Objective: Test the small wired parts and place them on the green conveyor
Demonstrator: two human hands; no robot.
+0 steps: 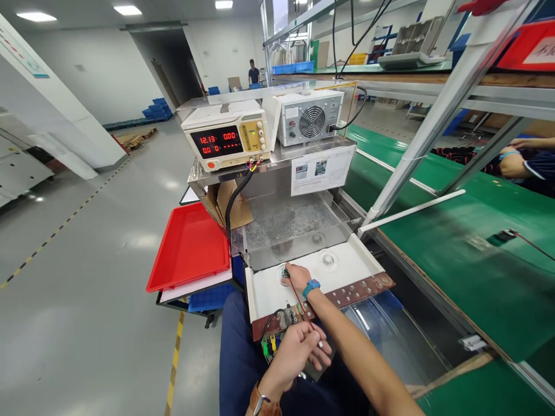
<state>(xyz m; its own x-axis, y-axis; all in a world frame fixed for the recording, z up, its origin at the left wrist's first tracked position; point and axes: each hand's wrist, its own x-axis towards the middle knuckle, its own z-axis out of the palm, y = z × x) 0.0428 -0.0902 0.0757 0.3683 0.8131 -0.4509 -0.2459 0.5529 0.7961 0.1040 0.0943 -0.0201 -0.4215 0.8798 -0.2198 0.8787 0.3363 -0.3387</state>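
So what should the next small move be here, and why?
Probably the left hand should ease the lower end of the red wire toward the metal-studded brown strip while the right hand steadies the small green part: the wire runs from that part to the left fingers, and the strip lies just beyond them.

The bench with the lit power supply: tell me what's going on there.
A person's right hand holds a small part over the left side of a white tray. A red wire runs from there to the left hand, which pinches it near its end. Behind the tray, the power supply shows 12.13 and 0.00 on its top row. The red bin stands to the left.
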